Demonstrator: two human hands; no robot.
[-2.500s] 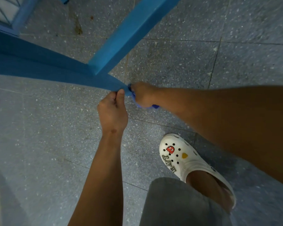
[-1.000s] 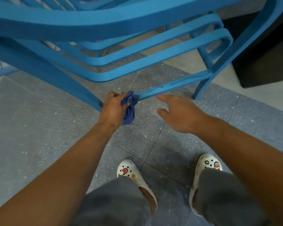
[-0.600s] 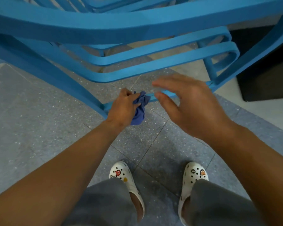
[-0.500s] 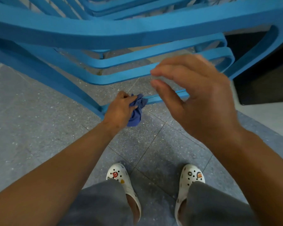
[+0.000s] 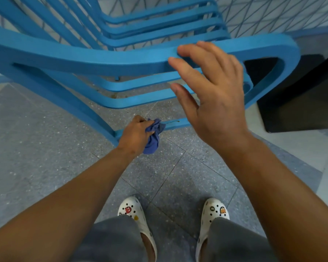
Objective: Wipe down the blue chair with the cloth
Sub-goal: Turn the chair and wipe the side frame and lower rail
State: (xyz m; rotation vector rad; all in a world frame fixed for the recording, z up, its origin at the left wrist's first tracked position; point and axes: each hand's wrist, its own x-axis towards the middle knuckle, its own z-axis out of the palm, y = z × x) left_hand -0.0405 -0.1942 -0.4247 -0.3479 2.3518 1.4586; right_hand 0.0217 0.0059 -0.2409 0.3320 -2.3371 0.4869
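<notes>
Cloth (image 5: 153,136) sits bunched in the left hand (image 5: 135,133), fingers curled round it and pressing it against the low crossbar (image 5: 173,124) of the blue chair (image 5: 106,60), close to where that bar meets the leg on the left. A thin dark mark shows on the bar just right of the cloth, so the stroke would best run rightward along the rail to take it off, with the wad wrapped partly round the bar so top and edges get wiped together. Firm, even pressure should suit the hard painted frame; the loose tail hanging below the fist could be gathered in so it does not drag on the tiled floor (image 5: 45,148). Farther right, the right hand (image 5: 212,91) is spread, fingers straight and holding nothing, raised in front of the upper rail; whether the fingertips touch it I cannot tell. Planting that hand on the rail would likely steady the chair against the push. White clogs (image 5: 136,214) stand well clear below
</notes>
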